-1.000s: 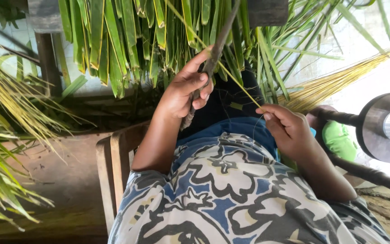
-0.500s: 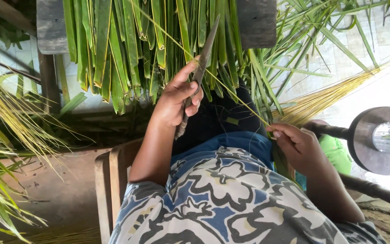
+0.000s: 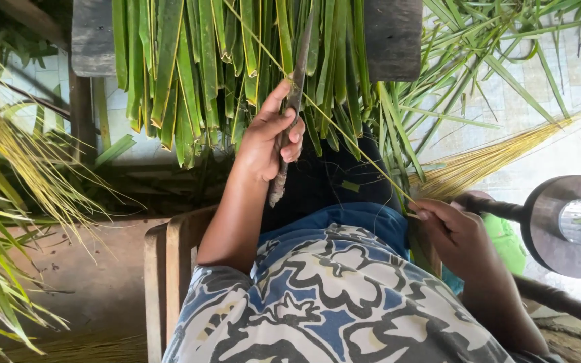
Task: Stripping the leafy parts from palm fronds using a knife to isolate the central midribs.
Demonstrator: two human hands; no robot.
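Our left hand [image 3: 268, 138] grips a dark knife [image 3: 289, 117] upright against hanging green palm leaves [image 3: 196, 60]; our right hand [image 3: 453, 235] pinches a thin yellow leaf midrib [image 3: 344, 138].

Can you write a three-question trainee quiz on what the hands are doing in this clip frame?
1. True or false: the left hand grips a knife with its blade pointing away from the body.
2. What does the right hand pinch? A) a green leaf B) a thin yellow midrib C) the wooden bench
3. Fill in: the midrib runs slantwise across the ____ of the knife.

Key: 1 true; 2 B; 3 blade.
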